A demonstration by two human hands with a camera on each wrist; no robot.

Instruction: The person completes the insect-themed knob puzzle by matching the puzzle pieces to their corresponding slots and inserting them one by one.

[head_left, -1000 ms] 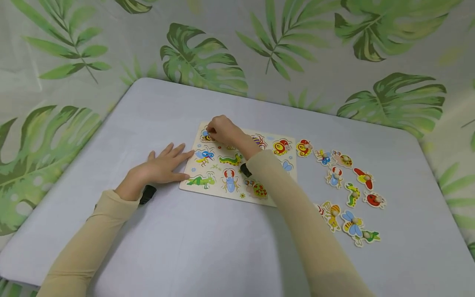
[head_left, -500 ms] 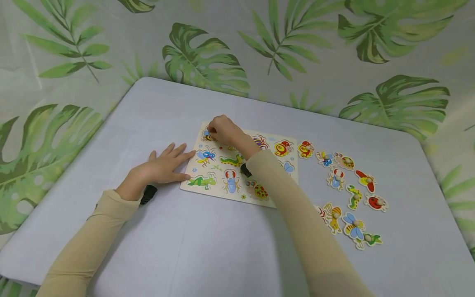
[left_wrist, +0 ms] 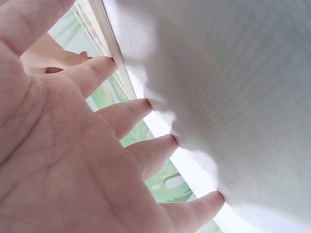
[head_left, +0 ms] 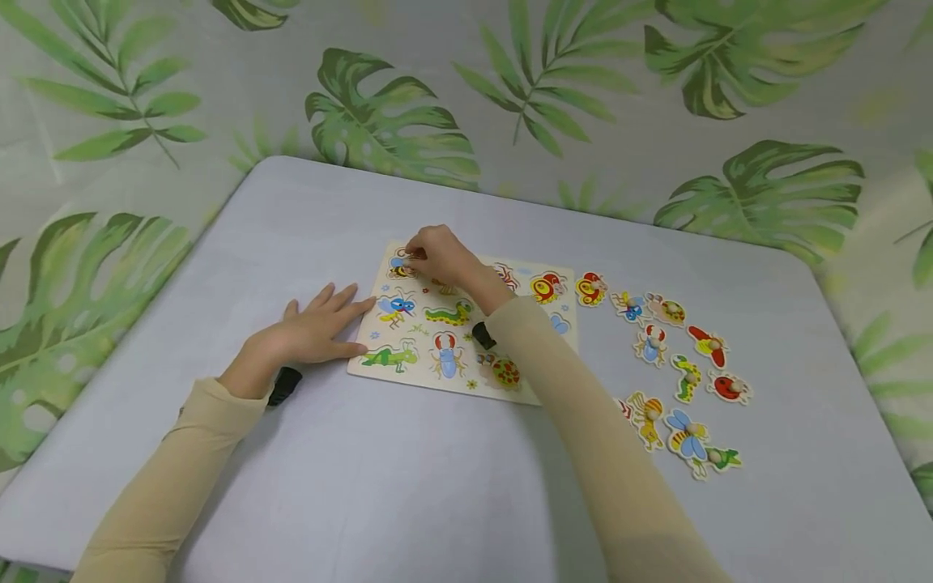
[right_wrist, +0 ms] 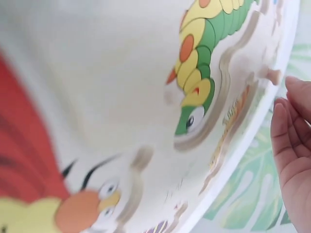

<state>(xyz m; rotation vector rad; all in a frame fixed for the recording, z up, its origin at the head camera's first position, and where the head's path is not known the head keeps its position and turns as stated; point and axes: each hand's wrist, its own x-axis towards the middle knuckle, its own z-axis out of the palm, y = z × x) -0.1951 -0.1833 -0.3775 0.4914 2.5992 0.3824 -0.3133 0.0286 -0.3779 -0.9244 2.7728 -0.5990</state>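
A wooden insect peg puzzle board [head_left: 415,380] lies on the table. My left hand [head_left: 317,328] rests flat beside its left edge, fingers spread; in the left wrist view those fingertips touch the white cloth and one is right at the board's edge. Over the board's top left corner is my right hand [head_left: 440,257], its thumb and index finger parted beside a small bee piece [head_left: 401,267]. In the right wrist view a wooden knob [right_wrist: 273,75] stands up from the board, just short of the thumb and fingertips. The right forearm hides part of the board.
Several knobbed insect pieces lie loose right of the board, among them a ladybird [head_left: 729,387], a caterpillar [head_left: 686,378], a stag beetle [head_left: 651,344] and a large bee [head_left: 688,435] overlapping a grasshopper [head_left: 722,458]. A leaf-print cloth [head_left: 394,121] hangs behind the white table [head_left: 423,486].
My right thumb and index finger have parted at the bee piece, where they were closed together before. The left hand stays beside the board; the head view has shifted slightly.
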